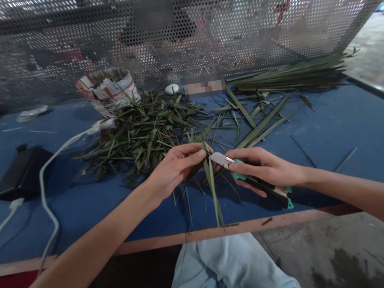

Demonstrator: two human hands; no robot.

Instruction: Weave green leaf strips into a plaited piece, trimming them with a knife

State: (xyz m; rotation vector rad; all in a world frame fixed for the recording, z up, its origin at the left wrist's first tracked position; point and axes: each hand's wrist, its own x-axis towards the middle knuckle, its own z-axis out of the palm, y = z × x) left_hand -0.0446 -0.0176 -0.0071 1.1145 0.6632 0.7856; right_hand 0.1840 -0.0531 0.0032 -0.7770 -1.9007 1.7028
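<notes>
While left hand [174,168] pinches leaf [214,193], right hand [265,167] holds cutter [223,159].

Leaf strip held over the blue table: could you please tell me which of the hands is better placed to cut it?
Probably the right hand: it grips the utility knife, blade pointing at the leaf strip, while the left hand pinches that strip's top.

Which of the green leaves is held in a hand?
The narrow leaf pinched by the left hand, hanging down beside the knife in the right hand. All other leaves lie loose on the blue table.
</notes>
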